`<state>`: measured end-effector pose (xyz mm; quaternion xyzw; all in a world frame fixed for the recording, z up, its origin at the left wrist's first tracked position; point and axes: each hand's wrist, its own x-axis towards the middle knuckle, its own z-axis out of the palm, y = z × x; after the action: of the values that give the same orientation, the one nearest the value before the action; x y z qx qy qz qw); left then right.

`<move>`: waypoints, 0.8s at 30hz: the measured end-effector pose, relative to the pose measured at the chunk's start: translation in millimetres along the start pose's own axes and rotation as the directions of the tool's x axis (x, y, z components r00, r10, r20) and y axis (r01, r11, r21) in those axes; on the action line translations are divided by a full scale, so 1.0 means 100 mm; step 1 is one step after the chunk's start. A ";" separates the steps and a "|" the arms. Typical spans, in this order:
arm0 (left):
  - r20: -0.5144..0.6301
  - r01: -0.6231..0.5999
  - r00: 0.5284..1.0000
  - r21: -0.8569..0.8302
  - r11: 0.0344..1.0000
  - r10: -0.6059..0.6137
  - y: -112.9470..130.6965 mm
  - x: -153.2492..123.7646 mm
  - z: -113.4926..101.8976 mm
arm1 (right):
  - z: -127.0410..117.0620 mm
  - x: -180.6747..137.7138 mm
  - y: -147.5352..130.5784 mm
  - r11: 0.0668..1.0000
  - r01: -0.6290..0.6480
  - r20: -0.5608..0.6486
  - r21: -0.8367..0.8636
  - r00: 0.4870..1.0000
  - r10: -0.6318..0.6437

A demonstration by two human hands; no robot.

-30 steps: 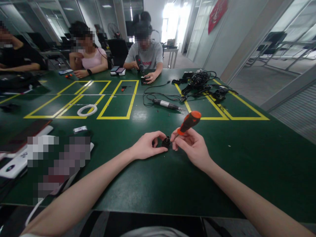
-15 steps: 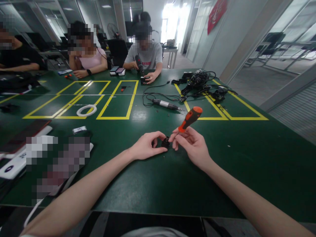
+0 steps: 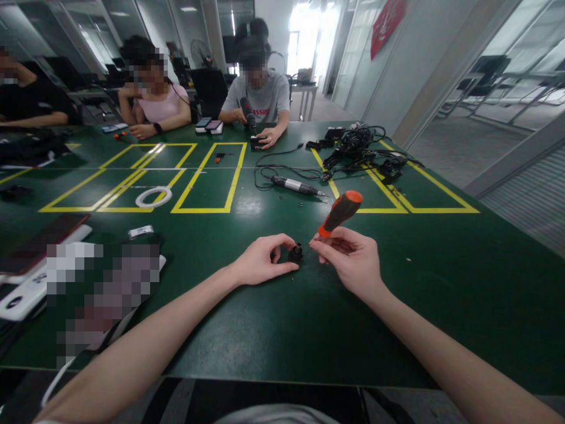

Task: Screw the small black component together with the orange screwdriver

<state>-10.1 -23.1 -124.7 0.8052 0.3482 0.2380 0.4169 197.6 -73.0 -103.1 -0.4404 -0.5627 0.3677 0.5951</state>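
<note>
A small black round part [image 3: 295,254] with a short upright tube stands on the green table. My left hand [image 3: 265,259] curves around its left side, thumb and forefinger closed on it. Just to the right, my right hand [image 3: 351,253] grips a screwdriver [image 3: 341,213] with an orange and dark handle. The handle leans up and to the right; most of the shaft is hidden by my fingers. My right fingertips are pinched together, slightly apart from the black part. On the table below lies a tiny screw-like piece [image 3: 292,280].
An electric screwdriver [image 3: 296,186] with its cord lies ahead, near tangled black cables [image 3: 357,147]. A white ring [image 3: 153,197] lies to the left, along with phones and a white power bank [image 3: 30,294]. Across the table [image 3: 247,335], a co-worker [image 3: 260,97] handles a power tool.
My right hand has drawn a little to the right, away from the black part, with the screwdriver still in it. My left hand stays in place.
</note>
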 end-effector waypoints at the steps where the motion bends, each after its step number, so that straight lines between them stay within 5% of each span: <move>1: 0.000 -0.004 1.000 -0.002 1.000 0.004 0.00 0.00 0.00 | 0.00 0.00 -0.01 1.000 0.005 0.017 0.000 1.000 -0.005; 9: 0.010 -0.009 1.000 -0.004 1.000 0.009 0.00 0.00 0.00 | 0.04 -0.04 -0.03 0.997 -0.009 0.153 0.073 0.988 -0.002; 18: 0.004 0.001 1.000 0.012 1.000 -0.001 -0.01 0.00 0.00 | 0.01 -0.02 -0.02 1.000 0.011 0.050 0.011 0.999 -0.012; 24: 0.013 -0.012 1.000 0.018 1.000 0.011 0.01 0.01 0.00 | 0.02 0.00 0.00 1.000 0.004 0.096 0.028 0.995 -0.007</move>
<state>-9.5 -22.9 -123.9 0.8123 0.3431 0.2322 0.4105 196.0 -72.5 -102.9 -0.4124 -0.5867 0.3945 0.5745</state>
